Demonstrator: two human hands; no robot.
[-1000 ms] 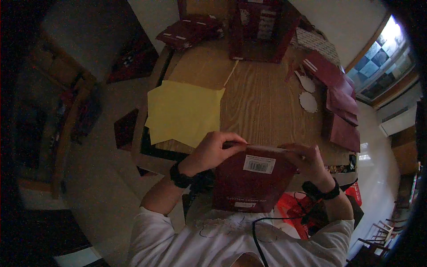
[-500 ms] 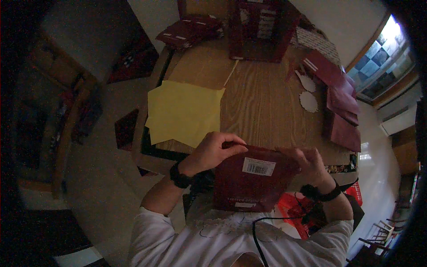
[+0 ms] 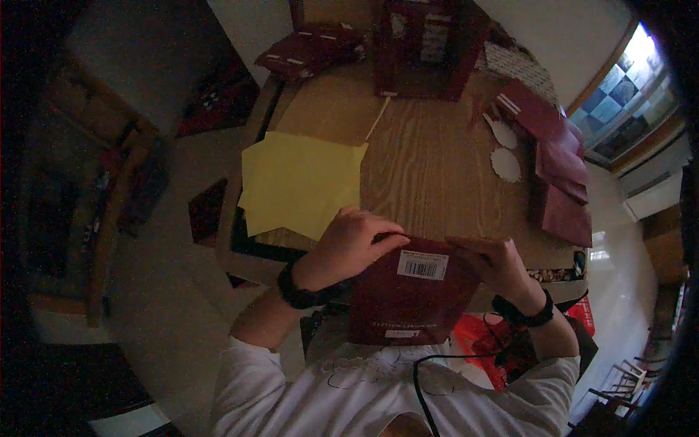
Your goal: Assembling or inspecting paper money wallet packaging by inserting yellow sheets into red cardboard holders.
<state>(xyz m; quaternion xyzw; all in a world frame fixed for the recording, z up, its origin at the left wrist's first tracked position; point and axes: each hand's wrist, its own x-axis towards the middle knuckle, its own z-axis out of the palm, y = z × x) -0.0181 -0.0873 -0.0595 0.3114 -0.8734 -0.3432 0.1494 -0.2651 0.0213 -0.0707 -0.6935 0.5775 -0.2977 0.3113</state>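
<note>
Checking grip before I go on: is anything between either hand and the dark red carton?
Nothing visible. The left hand grips the dark red carton at its top left edge and the right hand at its top right, both directly on it.

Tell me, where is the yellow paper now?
The yellow paper lies on the left part of the wooden table, just beyond the left hand.

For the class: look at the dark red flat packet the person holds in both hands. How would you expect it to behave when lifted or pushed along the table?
The dark red packet looks flat and thin, so probably light. Left hand and right hand hold its top edge and it hangs without sagging, suggesting card-like stiffness. Being flat, it would likely slide on the wooden table, not roll.
</note>
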